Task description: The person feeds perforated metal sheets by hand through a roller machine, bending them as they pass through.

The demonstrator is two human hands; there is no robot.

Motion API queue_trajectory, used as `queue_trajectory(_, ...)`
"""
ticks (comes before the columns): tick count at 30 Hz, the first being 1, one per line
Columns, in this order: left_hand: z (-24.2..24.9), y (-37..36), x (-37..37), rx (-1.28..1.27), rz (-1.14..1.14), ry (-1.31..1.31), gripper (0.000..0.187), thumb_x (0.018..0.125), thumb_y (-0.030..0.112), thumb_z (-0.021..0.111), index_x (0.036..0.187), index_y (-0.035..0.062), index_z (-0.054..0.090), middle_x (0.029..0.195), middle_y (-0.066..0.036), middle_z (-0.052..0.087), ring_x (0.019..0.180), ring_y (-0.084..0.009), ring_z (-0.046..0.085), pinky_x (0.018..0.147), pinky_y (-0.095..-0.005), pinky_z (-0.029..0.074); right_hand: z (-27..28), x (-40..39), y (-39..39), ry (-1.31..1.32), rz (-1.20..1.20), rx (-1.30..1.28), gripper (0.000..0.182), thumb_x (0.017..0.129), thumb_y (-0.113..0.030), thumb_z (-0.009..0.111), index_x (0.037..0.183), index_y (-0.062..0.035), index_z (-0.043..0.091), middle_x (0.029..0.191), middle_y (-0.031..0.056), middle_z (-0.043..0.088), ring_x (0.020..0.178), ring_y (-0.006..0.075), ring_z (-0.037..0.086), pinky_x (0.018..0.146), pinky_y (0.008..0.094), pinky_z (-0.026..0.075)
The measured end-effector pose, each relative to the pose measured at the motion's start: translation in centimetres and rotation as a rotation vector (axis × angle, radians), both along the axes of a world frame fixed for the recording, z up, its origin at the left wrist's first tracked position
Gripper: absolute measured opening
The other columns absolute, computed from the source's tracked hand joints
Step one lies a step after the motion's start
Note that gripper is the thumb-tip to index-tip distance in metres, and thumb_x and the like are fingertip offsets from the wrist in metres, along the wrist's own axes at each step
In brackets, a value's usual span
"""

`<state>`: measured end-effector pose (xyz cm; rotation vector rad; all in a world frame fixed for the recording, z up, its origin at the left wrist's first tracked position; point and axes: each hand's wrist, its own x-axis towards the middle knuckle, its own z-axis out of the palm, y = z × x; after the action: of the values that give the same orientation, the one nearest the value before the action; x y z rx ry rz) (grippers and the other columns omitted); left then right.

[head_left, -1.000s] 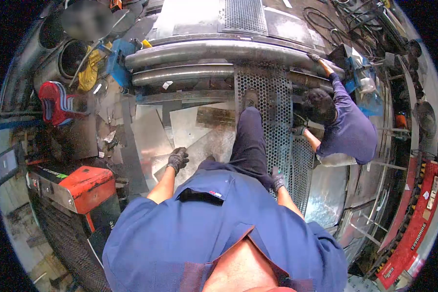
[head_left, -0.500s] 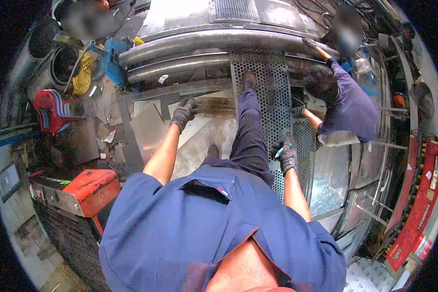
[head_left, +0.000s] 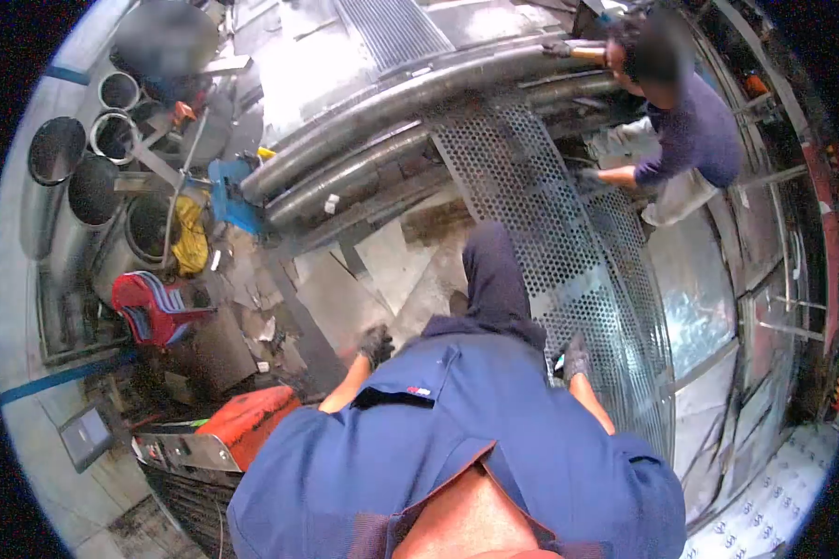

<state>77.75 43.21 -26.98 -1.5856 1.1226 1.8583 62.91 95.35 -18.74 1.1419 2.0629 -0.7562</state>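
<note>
My right hand [head_left: 577,357], in a dark glove, is closed around a slim white-and-green pen-like thing [head_left: 559,361]. It is over the left edge of a long perforated metal sheet [head_left: 531,200], which runs from the rollers toward me on my right. Off to my left side, my gloved left hand [head_left: 377,345] hangs loosely open above the floor, with nothing visible in it. One of my knees is raised beside the sheet. Across the sheet, a co-worker [head_left: 694,130] rests one gloved hand on the upper roller [head_left: 419,84] and the other near the sheet's right edge.
A red-topped machine box [head_left: 252,419] stands close on my left. Beyond it are stacked red chairs [head_left: 144,307], a yellow cloth [head_left: 190,238], a blue machine part [head_left: 233,196] and large pipes [head_left: 58,154]. Flat metal offcuts [head_left: 340,303] cover the floor ahead.
My view has turned and my body has moved back from the rollers. Both my hands have drawn in closer to my body. The co-worker's head has lifted and the hand on the roller has shifted left.
</note>
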Motion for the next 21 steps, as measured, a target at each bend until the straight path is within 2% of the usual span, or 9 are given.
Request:
queue_trajectory(2, 5.5, 0.9, -1.5, -0.101, 0.011, -0.053, 0.039, 0.083, 0.043, 0.056, 0.108, 0.0142, 0.051, 0.089, -0.008, 0.057, 0.057, -0.0218, 0.052, 0.041, -0.0378, 0.036, -1.5, -0.3, 0.3, -0.21, 0.179, 0.092, 0.084, 0.082, -0.072, 0.03, 0.121, -0.001, 0.055, 0.114, 0.0219, 0.06, 0.107, 0.033, 0.057, 0.088, 0.0433, 0.045)
queue_trajectory(5, 8.2, 0.2, -3.4, -0.066, -0.079, -0.041, 0.038, 0.083, 0.04, 0.057, 0.11, 0.0132, 0.051, 0.089, -0.009, 0.057, 0.056, -0.0218, 0.052, 0.041, -0.0352, 0.035, -1.6, -0.8, -1.8, 0.105, -0.258, -0.374, 0.063, 0.082, -0.065, 0.043, 0.079, -0.005, 0.062, 0.07, 0.0132, 0.065, 0.051, 0.0278, 0.058, 0.048, 0.0427, 0.048)
queue_trajectory(9, 9.3, 1.0, -8.4, -0.233, -0.273, 0.026, 0.046, 0.085, 0.046, 0.055, 0.119, 0.0159, 0.05, 0.102, -0.01, 0.06, 0.072, -0.024, 0.06, 0.053, -0.0381, 0.046, -6.9, -3.2, -0.8, 0.218, -0.336, -0.492, 0.042, 0.079, -0.051, 0.058, 0.077, -0.0096, 0.061, 0.058, 0.0059, 0.059, 0.045, 0.0216, 0.055, 0.045, 0.037, 0.046)
queue_trajectory(10, 7.9, 0.9, -9.4, -0.266, -0.288, 0.056, 0.044, 0.084, 0.047, 0.055, 0.116, 0.0162, 0.051, 0.098, -0.009, 0.06, 0.07, -0.0235, 0.06, 0.052, -0.037, 0.045, -3.2, -4.1, -1.0, 0.28, -0.211, -0.527, 0.065, 0.074, -0.056, 0.062, 0.106, 0.0009, 0.056, 0.079, 0.0122, 0.062, 0.064, 0.022, 0.061, 0.058, 0.0378, 0.05)
queue_trajectory(13, 2.4, -0.6, -14.2, -0.134, -0.503, 0.109, 0.044, 0.084, 0.047, 0.056, 0.112, 0.0134, 0.049, 0.096, -0.009, 0.059, 0.068, -0.0246, 0.06, 0.053, -0.037, 0.046, -2.5, -6.1, -0.9, 0.535, -0.757, -0.924, 0.054, 0.083, -0.056, 0.054, 0.092, -0.0043, 0.064, 0.076, 0.0075, 0.063, 0.063, 0.0191, 0.062, 0.061, 0.0356, 0.052)
queue_trajectory(14, 0.9, -0.2, -15.5, -0.119, -0.572, 0.117, 0.044, 0.085, 0.045, 0.055, 0.112, 0.0121, 0.048, 0.097, -0.01, 0.06, 0.068, -0.0255, 0.061, 0.052, -0.0361, 0.046, 5.4, -6.7, -1.6, 0.474, -0.661, -0.665, 0.056, 0.083, -0.059, 0.051, 0.088, -0.0052, 0.065, 0.075, 0.0071, 0.063, 0.064, 0.0179, 0.063, 0.06, 0.0342, 0.052)
queue_trajectory(16, 7.7, 6.3, -19.4, -0.128, -0.438, 0.218, 0.041, 0.087, 0.04, 0.054, 0.116, 0.0112, 0.047, 0.103, -0.012, 0.061, 0.072, -0.0277, 0.064, 0.054, -0.0352, 0.049, -0.9, -4.8, 1.6, 0.581, -0.452, -0.473, 0.061, 0.082, -0.064, 0.048, 0.076, -0.0057, 0.063, 0.063, 0.0053, 0.059, 0.053, 0.0162, 0.057, 0.051, 0.0325, 0.047)
queue_trajectory(18, 9.6, 10.1, -21.7, -0.172, -0.753, 0.327, 0.043, 0.088, 0.035, 0.054, 0.123, 0.0129, 0.045, 0.11, -0.014, 0.06, 0.078, -0.0291, 0.066, 0.057, -0.0353, 0.052, -1.0, -3.1, 2.9, 0.493, -0.479, -0.324, 0.057, 0.082, -0.063, 0.049, 0.065, -0.009, 0.059, 0.053, 0.0028, 0.053, 0.039, 0.014, 0.047, 0.036, 0.0301, 0.036)
queue_trajectory(21, 11.8, 17.8, -23.3, -0.117, -0.661, 0.176, 0.053, 0.086, 0.039, 0.058, 0.129, 0.0129, 0.041, 0.109, -0.014, 0.062, 0.078, -0.0285, 0.066, 0.058, -0.0367, 0.053, 0.4, 0.1, 5.1, 0.317, -0.7, -0.562, 0.05, 0.083, -0.058, 0.053, 0.069, -0.0097, 0.06, 0.054, 0.0024, 0.054, 0.039, 0.0137, 0.048, 0.037, 0.0297, 0.038)
